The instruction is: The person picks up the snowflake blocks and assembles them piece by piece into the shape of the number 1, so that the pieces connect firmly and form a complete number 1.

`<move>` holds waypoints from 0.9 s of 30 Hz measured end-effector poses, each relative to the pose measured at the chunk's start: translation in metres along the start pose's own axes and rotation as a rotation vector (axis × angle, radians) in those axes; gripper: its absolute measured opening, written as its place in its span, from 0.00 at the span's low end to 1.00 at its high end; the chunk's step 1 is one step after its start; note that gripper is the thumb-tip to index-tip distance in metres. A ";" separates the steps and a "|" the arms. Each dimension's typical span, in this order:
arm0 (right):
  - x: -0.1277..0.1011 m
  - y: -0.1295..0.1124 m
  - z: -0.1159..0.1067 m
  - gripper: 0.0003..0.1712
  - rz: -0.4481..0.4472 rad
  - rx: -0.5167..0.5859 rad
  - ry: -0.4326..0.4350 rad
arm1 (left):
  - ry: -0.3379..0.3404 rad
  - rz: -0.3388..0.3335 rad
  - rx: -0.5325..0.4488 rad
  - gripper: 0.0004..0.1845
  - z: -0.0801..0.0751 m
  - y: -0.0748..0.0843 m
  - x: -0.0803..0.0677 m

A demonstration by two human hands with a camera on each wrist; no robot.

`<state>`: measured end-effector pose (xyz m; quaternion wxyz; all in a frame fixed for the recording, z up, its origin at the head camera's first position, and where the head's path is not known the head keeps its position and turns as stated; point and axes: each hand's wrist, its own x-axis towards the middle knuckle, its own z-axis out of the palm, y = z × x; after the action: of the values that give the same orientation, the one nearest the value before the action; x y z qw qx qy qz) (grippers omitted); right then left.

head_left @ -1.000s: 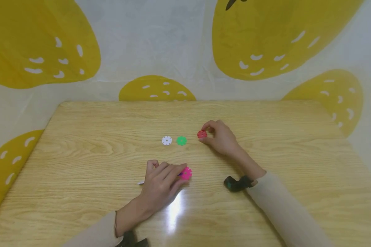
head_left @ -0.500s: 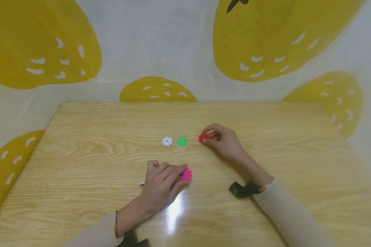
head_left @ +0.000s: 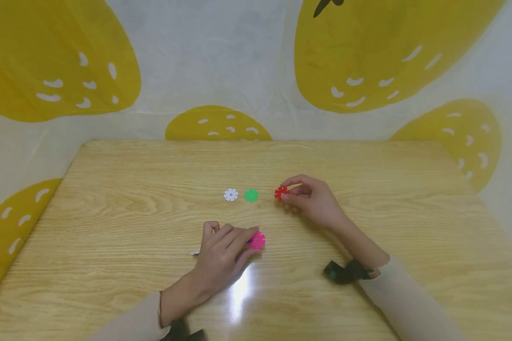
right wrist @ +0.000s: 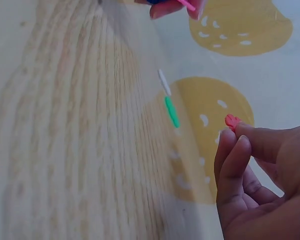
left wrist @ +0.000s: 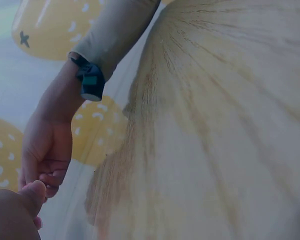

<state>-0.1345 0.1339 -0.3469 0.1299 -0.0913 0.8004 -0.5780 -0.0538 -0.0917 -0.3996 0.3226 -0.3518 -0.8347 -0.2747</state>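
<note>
My right hand pinches a red notched plastic disc between thumb and fingers, right of a green notched disc. In the right wrist view the red disc shows as a small piece at the fingertips. Nearer to me, my left hand holds a pink notched disc, and a bit of blue shows behind it. A white edge pokes out on the far side of that hand; its rest is hidden. To the left of the green disc lies a white notched disc.
The wooden table runs back to a pale wall covering with large yellow shapes. A dark wrist camera is strapped at the right wrist.
My right hand has drawn back toward me and slightly right, and the red disc has turned in its grip. The left hand with the pink disc stays where it was.
</note>
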 end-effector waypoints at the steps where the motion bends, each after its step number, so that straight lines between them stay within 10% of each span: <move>1: -0.002 -0.001 0.000 0.16 0.007 0.004 -0.003 | 0.002 0.001 -0.001 0.25 0.000 0.000 0.000; 27: -0.035 0.028 0.020 0.14 -0.002 0.227 -0.193 | 0.010 0.001 0.001 0.24 0.000 0.000 0.002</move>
<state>-0.0951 0.1346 -0.3755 0.2151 -0.1319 0.7136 -0.6535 -0.0543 -0.0911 -0.3981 0.3270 -0.3509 -0.8329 -0.2760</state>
